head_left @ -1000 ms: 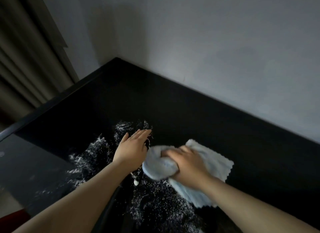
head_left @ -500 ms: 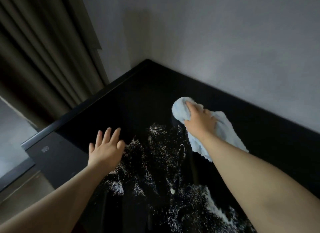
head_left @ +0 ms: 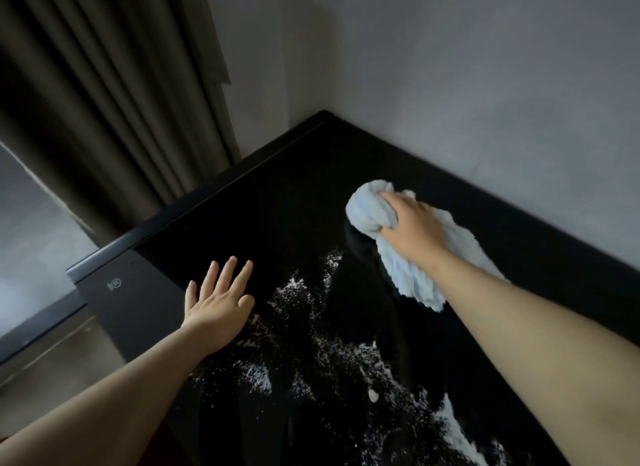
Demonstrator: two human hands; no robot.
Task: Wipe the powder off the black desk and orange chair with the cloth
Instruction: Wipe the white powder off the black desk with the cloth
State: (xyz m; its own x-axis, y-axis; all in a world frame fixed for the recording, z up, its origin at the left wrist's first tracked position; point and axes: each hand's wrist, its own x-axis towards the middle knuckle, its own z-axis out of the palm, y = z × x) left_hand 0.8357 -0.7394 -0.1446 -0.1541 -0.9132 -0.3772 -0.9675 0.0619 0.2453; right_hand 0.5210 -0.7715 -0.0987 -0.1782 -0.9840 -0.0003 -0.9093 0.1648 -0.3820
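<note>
The glossy black desk [head_left: 277, 205] fills the middle of the view, its far corner against the wall. White powder [head_left: 332, 358] is scattered across its near half in streaks and clumps. My right hand [head_left: 410, 228] grips a bunched light-blue cloth [head_left: 369, 211] and presses it on the desk beyond the powder, near the back wall. My left hand [head_left: 218, 302] lies flat on the desk at the left, fingers spread, just left of the powder. The orange chair is not in view.
A grey wall [head_left: 450, 84] runs along the desk's back edge. Dark brown curtains [head_left: 104, 101] hang at the left behind the desk's left edge. Floor [head_left: 52, 354] shows below the desk's left side.
My right hand has carried the cloth from the near powder patch away to the far part of the desk. My left hand has slid left and spread flat. The view has shifted to the left.
</note>
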